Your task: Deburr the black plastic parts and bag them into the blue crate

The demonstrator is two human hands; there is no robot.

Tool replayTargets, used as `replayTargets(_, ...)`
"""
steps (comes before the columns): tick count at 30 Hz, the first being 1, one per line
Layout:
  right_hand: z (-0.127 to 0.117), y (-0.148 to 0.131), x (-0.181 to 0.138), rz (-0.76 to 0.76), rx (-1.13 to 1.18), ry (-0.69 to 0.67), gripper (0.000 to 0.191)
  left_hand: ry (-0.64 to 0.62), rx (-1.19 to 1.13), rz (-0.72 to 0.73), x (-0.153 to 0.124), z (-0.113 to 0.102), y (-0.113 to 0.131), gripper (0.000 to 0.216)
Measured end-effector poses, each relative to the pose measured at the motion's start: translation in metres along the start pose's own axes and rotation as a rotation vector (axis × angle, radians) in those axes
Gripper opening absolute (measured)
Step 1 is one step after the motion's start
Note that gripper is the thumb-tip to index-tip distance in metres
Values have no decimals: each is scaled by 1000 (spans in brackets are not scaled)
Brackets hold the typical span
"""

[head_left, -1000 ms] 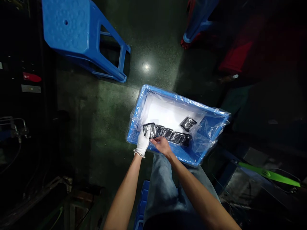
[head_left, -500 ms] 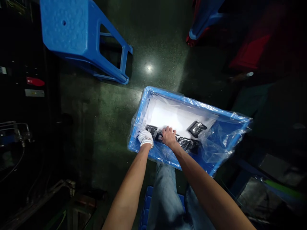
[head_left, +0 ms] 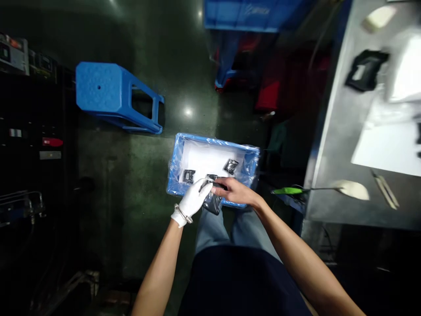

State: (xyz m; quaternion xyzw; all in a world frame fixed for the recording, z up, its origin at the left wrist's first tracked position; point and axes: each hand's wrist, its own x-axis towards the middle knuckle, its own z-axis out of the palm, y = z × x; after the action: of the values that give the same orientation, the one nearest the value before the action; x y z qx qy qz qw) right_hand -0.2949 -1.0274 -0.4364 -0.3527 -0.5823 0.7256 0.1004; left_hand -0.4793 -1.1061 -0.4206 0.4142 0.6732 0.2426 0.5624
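Note:
My left hand point(head_left: 194, 199), in a white glove with a metal bracelet at the wrist, is closed on a black part in a clear plastic bag point(head_left: 213, 203). From the other side, my bare right hand point(head_left: 235, 191) pinches the top of the same bagged part. Both hands are above the near edge of a blue plastic bin point(head_left: 171, 177) lined with clear film. A white sheet point(head_left: 204, 157) covers the bin's bottom. On it lie a bagged black part point(head_left: 188, 176) at the left and another bagged black part point(head_left: 231, 166) at the right.
A blue stool point(head_left: 98, 87) stands on the dark floor at the upper left. To the right is a metal table point(head_left: 315, 206) bearing a black part point(head_left: 366, 70), white sheets and a green-handled brush-like tool point(head_left: 289, 190). Another blue crate point(head_left: 241, 15) sits at the top.
My hands have risen from the bin's row of black parts, now with one bagged part between them. The view has pulled back and turned, bringing the metal table into sight.

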Motion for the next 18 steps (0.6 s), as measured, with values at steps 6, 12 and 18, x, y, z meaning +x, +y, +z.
replayTargets(6,-33,-57,-95,-107,-344,244,59,14,-96,85,-48,59,107,28)
replayTargets(12,-59,-72,-175,-131,-432,316,55,-118,-204,137,-86,134,151,26)
replayTargets(18,-88,-70,-227,-134,-439,244,48,-135,-251,80,-106,187,165,31)
